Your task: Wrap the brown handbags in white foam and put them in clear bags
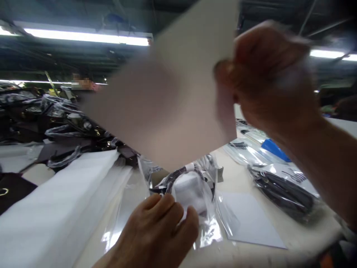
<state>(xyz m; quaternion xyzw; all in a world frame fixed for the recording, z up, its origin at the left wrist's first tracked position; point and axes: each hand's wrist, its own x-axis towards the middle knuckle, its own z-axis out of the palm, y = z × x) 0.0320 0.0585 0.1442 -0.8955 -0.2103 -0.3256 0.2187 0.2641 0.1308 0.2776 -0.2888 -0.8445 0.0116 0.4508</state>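
My right hand (pixel 273 70), blurred by motion, is raised and pinches the right edge of a pale card sheet (pixel 173 108). The sheet is held up at a tilt and covers much of the middle of the view. Below it, a clear plastic bag (pixel 208 229) lies on the table with a dark handbag (pixel 160 178) inside. White wrapping (pixel 191 191) and a dark wrapped strap show in the bag. My left hand (pixel 164 230) is closed at the near side of the clear bag, its fingers curled over the plastic; the fingertips are partly hidden.
White foam sheets (pixel 61 201) are stacked on the left, with a heap of dark handbags (pixel 69 123) behind. Another white card (pixel 251 219) lies right of the bag. Further right are a bagged dark item (pixel 284 190), clear plastic bags (pixel 242 150) and a blue object (pixel 275 150).
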